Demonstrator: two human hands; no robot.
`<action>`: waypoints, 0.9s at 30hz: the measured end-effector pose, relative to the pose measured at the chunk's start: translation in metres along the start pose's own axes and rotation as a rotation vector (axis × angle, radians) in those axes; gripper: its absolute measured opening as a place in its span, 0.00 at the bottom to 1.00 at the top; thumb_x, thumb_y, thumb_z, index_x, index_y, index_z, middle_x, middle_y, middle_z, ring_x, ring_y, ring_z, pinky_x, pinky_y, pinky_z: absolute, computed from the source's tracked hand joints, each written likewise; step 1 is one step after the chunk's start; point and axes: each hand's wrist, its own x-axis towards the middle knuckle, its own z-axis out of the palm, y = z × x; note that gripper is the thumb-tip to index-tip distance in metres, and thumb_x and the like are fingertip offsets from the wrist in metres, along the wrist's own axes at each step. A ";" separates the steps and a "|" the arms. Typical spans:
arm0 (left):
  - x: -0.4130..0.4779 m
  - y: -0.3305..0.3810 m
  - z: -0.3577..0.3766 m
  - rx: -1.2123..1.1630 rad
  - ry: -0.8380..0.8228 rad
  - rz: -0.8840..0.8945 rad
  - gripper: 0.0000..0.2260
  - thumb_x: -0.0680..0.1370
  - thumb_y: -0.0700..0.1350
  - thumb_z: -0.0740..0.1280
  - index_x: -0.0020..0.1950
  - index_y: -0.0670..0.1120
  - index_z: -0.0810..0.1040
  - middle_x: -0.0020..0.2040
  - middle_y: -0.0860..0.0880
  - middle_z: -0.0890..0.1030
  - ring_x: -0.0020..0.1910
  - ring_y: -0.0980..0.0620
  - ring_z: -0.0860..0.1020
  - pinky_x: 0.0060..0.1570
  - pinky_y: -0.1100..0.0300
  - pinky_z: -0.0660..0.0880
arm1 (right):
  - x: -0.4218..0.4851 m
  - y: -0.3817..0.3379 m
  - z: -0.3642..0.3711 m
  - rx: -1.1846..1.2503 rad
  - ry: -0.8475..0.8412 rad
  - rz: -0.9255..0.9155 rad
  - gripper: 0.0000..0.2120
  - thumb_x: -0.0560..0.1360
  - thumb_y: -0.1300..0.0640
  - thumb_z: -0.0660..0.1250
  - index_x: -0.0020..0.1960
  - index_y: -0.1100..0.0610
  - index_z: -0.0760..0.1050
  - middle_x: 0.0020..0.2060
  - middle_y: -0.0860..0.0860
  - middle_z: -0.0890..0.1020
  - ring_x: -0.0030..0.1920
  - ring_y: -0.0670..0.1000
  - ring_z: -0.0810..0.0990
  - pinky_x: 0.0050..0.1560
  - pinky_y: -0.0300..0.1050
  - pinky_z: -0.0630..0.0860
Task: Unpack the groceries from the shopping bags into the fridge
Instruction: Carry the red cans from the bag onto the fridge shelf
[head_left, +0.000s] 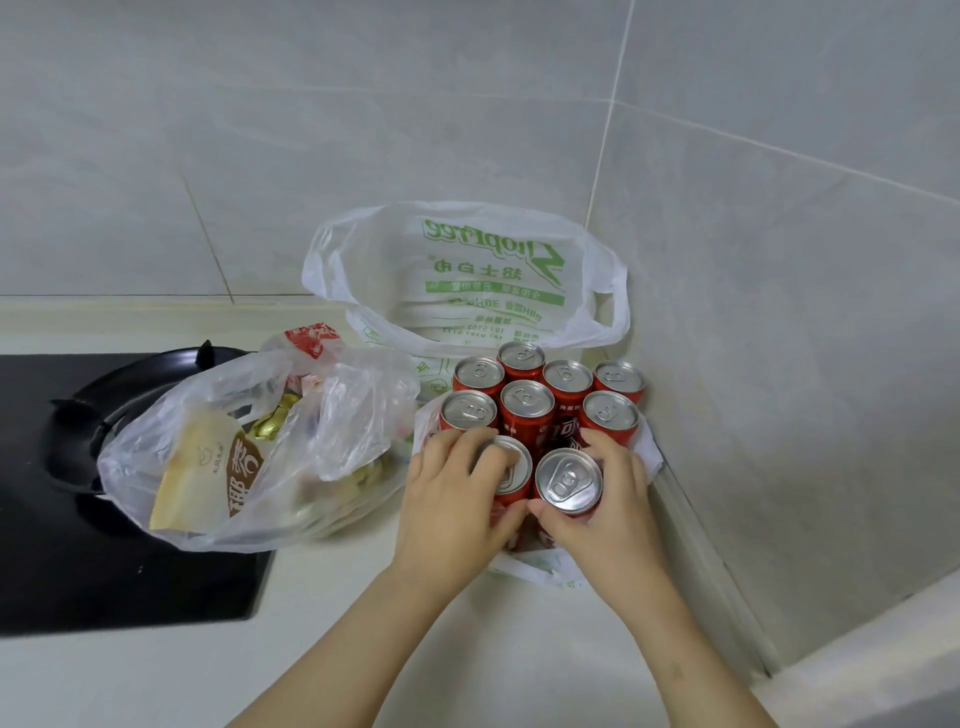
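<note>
Several red soda cans (527, 410) with silver tops stand packed together in the counter's right corner, on a flattened white shopping bag (467, 280) with green print whose far side stands up behind them. My left hand (457, 499) grips the front left can (511, 475), fingers curled over its top. My right hand (610, 499) grips the front right can (567, 480) round its side. A clear plastic bag (249, 452) of packaged food lies to the left, partly on the stove.
A black gas stove (78, 519) with a burner ring fills the left of the pale countertop (363, 623). Grey tiled walls (779, 364) close in behind and on the right, right next to the cans.
</note>
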 end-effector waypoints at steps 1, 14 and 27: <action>0.001 -0.001 0.000 -0.001 -0.004 -0.014 0.19 0.64 0.61 0.65 0.50 0.54 0.70 0.53 0.55 0.78 0.53 0.51 0.69 0.47 0.57 0.70 | 0.001 0.000 0.000 -0.017 -0.025 0.017 0.32 0.61 0.58 0.79 0.57 0.42 0.65 0.53 0.35 0.66 0.57 0.41 0.68 0.57 0.35 0.65; -0.008 0.003 -0.006 -0.738 -0.362 -0.581 0.25 0.59 0.49 0.77 0.51 0.60 0.70 0.47 0.66 0.78 0.48 0.65 0.77 0.49 0.62 0.75 | 0.000 0.009 0.001 0.247 -0.075 0.228 0.26 0.63 0.69 0.72 0.54 0.50 0.70 0.47 0.46 0.80 0.49 0.45 0.79 0.54 0.51 0.77; -0.009 0.011 0.011 -0.846 -0.399 -0.636 0.30 0.64 0.39 0.77 0.59 0.59 0.67 0.53 0.62 0.77 0.52 0.65 0.76 0.45 0.78 0.69 | -0.001 0.028 0.013 0.396 -0.076 0.309 0.30 0.64 0.70 0.74 0.55 0.42 0.72 0.50 0.41 0.82 0.50 0.37 0.80 0.41 0.31 0.77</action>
